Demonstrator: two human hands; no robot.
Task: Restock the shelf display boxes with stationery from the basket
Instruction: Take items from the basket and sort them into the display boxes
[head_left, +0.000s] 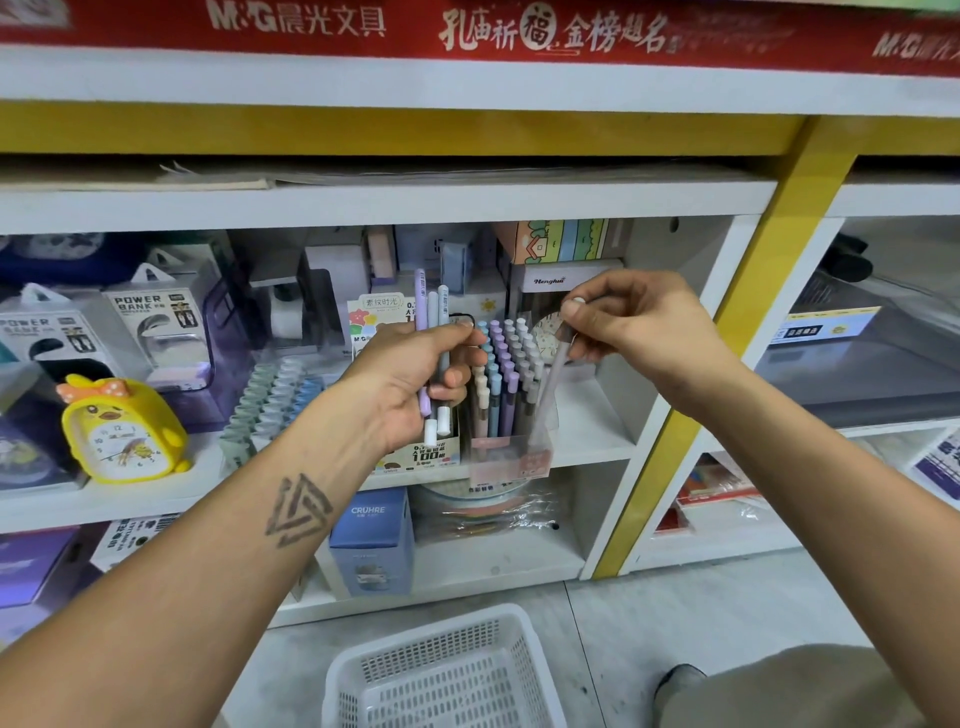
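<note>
The white basket (441, 670) sits on the floor at six o'clock, below the shelf edge. Above it, the left hand (410, 379) grips three pens (434, 358) upright, and at its three o'clock the right hand (623, 322) pinches one pen (553, 374) over the clear display box (511, 447), whose front right corner has open slots.

The display box (511, 441) stands on the middle shelf (592, 441) at the centre of the frame, with rows of pens (506, 364) upright in it. Left of it on the same shelf sits a tray of pens (270, 395), then a clock (122, 431) at the far left, with power bank boxes (156, 332) behind. On the shelf below stands a carton (371, 540). The basket (441, 675) sits on the floor (701, 608) at the bottom centre, before the shelves.
</note>
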